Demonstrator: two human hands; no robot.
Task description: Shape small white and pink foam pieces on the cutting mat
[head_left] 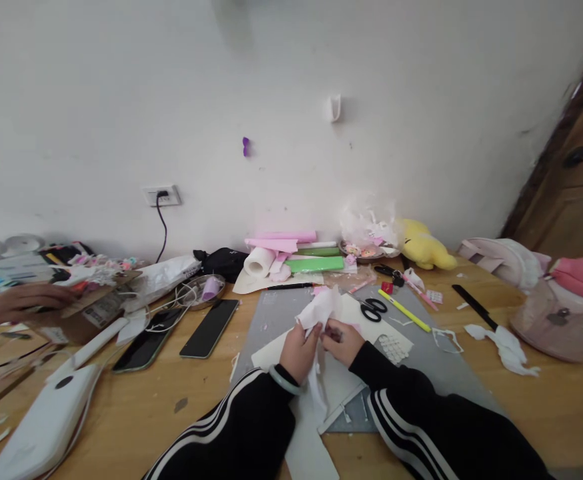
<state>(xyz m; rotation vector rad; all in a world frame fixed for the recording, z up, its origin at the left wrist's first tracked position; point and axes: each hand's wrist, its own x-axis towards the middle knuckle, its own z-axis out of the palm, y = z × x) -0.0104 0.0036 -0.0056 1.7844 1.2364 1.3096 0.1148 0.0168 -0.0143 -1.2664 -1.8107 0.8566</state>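
Two hands, your left (297,350) and right (342,341), have their grip pinched on a thin, crumpled white paper-like sheet (321,305) above the flat grey mat (271,310). Some cutting looks done; how much is left doesn't show.

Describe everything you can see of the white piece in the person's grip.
The white piece looks thin and soft, perhaps tissue or crepe paper; I can't tell which. Its creased upper part rises above the fingers, and a narrow white strip, apparently part of it, hangs below. The left grip and right grip pinch it from either side over the gray mat. The fingers hide its middle.
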